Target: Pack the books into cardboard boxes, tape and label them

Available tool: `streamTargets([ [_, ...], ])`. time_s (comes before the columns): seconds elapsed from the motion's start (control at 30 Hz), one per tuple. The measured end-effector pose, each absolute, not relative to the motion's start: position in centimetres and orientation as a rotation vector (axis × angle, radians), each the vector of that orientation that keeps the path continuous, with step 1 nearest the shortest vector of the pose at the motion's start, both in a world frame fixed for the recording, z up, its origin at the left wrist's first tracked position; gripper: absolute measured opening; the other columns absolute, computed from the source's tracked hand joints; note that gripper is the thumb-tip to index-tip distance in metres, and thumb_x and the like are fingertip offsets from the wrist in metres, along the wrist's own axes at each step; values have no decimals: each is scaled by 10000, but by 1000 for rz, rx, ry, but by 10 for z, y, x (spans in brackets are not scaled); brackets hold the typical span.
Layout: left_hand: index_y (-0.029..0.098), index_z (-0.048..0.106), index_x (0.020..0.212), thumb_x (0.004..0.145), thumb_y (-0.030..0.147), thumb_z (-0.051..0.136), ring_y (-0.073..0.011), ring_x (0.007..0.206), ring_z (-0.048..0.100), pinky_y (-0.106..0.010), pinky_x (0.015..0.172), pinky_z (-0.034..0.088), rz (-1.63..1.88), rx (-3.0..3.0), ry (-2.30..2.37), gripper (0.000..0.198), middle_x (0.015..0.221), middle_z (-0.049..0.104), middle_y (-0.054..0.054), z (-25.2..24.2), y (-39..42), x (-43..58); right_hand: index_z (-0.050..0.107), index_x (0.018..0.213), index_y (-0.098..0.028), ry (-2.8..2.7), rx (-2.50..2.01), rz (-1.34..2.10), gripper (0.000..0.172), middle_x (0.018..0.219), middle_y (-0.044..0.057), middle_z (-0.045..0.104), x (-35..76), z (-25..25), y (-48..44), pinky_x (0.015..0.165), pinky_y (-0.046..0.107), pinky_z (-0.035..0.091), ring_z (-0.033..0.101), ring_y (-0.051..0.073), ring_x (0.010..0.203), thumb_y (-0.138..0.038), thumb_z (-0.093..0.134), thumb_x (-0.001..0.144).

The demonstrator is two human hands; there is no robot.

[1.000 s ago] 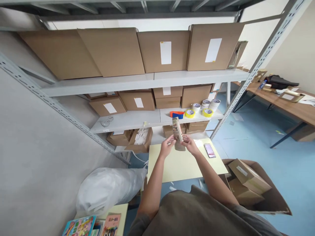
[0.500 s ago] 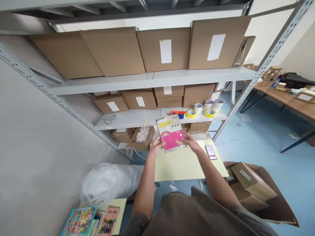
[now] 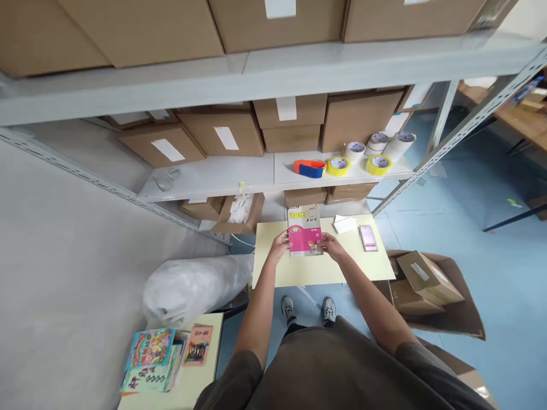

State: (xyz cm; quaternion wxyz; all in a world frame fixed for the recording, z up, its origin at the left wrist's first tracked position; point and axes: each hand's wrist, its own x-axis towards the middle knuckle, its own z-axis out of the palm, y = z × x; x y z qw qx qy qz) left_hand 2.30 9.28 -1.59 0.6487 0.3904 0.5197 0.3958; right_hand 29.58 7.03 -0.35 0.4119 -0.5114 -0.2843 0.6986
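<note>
A pink and grey book (image 3: 305,230) with yellow lettering faces up between my two hands, over the pale yellow table (image 3: 290,276). My left hand (image 3: 280,246) grips its left edge near the bottom. On the opposite edge, my right hand (image 3: 331,245) holds the lower right corner. Whether the book touches the table cannot be told. To the right of it lie white cards (image 3: 344,224) and a phone (image 3: 368,238).
Tape rolls (image 3: 338,165) and an orange and blue strap (image 3: 310,168) sit on the shelf (image 3: 213,175) beyond. Bubble wrap (image 3: 196,287) and stacked books (image 3: 149,356) are at left. A large carton (image 3: 461,296) holding boxes stands right.
The view has tipped downward, and my shoes and the white cards now show. Both hands still hold the book, which is now straighter and lower relative to the shelf.
</note>
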Motion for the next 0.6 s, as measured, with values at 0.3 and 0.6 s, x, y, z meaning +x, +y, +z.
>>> streamTargets([
  [0.3,139,681,1389,625,61,832,-312,1300,659,-429,1053,537,853,602,1446,783,1369,715,-188,-151,85,67,717,1006,-250,-514,-1593,1680,487,1071,94,811,304,-138,58,830,462,595,765,318,974,-301,889,554],
  [0.6,141,736,1302,744,221,885,-358,1386,617,-515,1179,438,773,608,1381,583,1388,718,-211,-187,58,63,756,998,-253,-525,-1689,1639,438,1038,89,816,297,-169,53,896,445,570,739,326,1052,-462,832,620],
])
